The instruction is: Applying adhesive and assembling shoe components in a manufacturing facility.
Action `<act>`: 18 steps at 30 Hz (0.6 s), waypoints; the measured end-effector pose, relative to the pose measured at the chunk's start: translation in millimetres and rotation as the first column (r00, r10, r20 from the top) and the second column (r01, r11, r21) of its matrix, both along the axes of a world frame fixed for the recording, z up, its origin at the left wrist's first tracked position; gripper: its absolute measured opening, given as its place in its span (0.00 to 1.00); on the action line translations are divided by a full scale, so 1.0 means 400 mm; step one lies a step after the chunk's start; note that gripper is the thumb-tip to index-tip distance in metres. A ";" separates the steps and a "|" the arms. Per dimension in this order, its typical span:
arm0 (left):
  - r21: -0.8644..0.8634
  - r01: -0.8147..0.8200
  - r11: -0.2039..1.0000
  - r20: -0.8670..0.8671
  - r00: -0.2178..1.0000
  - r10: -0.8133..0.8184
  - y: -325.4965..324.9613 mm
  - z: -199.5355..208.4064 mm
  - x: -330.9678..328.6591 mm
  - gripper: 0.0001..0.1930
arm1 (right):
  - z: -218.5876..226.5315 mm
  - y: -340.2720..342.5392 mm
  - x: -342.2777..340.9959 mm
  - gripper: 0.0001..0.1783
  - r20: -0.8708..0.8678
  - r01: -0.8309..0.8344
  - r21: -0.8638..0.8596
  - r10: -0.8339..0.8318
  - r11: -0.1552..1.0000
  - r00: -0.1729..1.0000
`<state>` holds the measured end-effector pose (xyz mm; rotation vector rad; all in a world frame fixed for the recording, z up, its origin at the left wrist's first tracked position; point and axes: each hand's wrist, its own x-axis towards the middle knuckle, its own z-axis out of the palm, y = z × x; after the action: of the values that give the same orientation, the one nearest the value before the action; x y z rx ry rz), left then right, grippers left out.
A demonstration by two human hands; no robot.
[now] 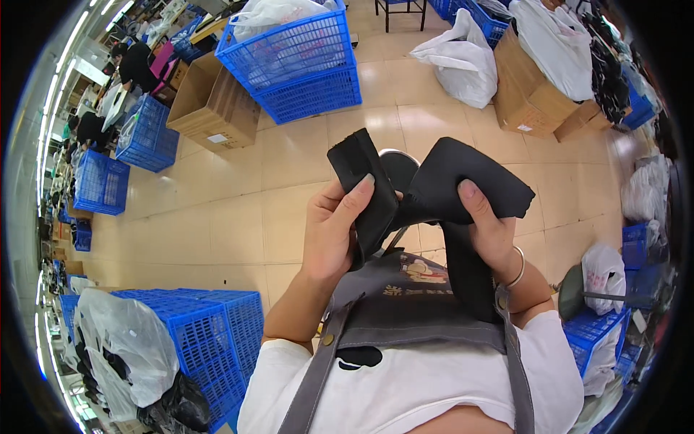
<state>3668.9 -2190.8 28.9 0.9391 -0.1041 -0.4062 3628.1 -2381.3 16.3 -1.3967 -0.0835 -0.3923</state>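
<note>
A long piece of black fabric [473,177], folded into flat wide bands, is held up in front of my chest. My left hand [331,228] grips its left band, with the thumb pressed on top. My right hand [493,228] pinches the wider right band between the thumb, which lies on top, and fingers hidden beneath. The two bands meet between my hands, and one length hangs down by my right wrist over my grey apron [419,329]. Behind the fabric shows part of a dark round thing [399,168] with a pale rim; I cannot tell what it is.
Stacked blue crates [307,94] and an open cardboard box [210,108] stand ahead on the tiled floor. Close on my left are more blue crates [210,325] with plastic bags [119,340]. A white bag [463,61] and another carton [531,94] are ahead right. People [137,66] sit far left.
</note>
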 end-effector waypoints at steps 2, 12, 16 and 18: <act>0.006 -0.034 0.999 0.040 0.999 0.034 -0.037 -0.013 0.114 0.12 | 0.001 -0.026 0.120 0.11 -0.001 -0.003 -0.012 0.003 1.000 1.000; 0.051 0.043 0.998 0.015 0.999 -0.044 -0.159 0.008 0.744 0.13 | 0.026 -0.140 0.707 0.09 0.057 0.128 -0.110 -0.123 0.986 0.991; 0.023 0.199 0.980 0.074 0.977 -0.200 -0.215 0.029 0.974 0.12 | 0.057 -0.183 0.879 0.09 0.050 0.285 -0.078 -0.282 0.955 0.958; -0.019 0.262 0.965 0.108 0.960 -0.259 -0.244 0.030 1.074 0.11 | 0.060 -0.218 0.956 0.09 0.074 0.304 -0.160 -0.296 0.939 0.952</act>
<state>4098.3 -2288.5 40.9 0.9169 -0.3324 -0.5969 4010.4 -2468.6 40.2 -1.5738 0.0594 -0.6875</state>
